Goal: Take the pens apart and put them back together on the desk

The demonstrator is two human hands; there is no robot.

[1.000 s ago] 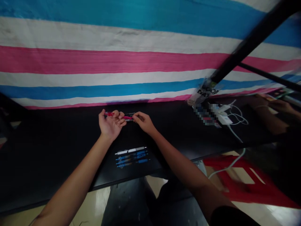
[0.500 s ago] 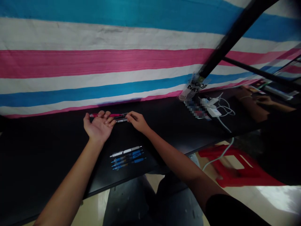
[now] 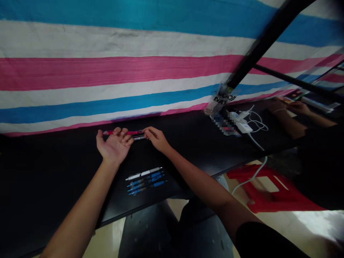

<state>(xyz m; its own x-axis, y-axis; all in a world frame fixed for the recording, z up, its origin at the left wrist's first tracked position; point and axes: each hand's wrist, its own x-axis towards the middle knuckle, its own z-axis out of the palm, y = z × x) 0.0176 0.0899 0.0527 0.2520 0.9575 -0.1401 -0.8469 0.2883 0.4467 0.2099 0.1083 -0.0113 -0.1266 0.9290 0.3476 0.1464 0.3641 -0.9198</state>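
Note:
My left hand (image 3: 115, 145) lies palm up on the black table, fingers spread and slightly curled. Its fingers cross in front of a red pen (image 3: 133, 133), hiding part of the barrel. Just below that pen is a grey pen (image 3: 139, 138), its left end hidden by my left fingers. My right hand (image 3: 156, 137) pinches at the right ends of these pens; exactly which one it grips is hard to make out. Nearer the table's front edge, a white pen (image 3: 143, 173) and several blue pens (image 3: 147, 182) lie side by side in a row.
A clear bag with black lettering (image 3: 221, 98) stands at the back right beside a white power strip (image 3: 244, 126) with cables. Farther right, another person's hands (image 3: 297, 107) are over the table. A red stool (image 3: 279, 200) is on the floor. Striped sheeting (image 3: 107, 71) hangs behind.
My right fingertips have shifted slightly left along the pens toward the red one. My left hand is nearly still. The other person's hands have moved a little.

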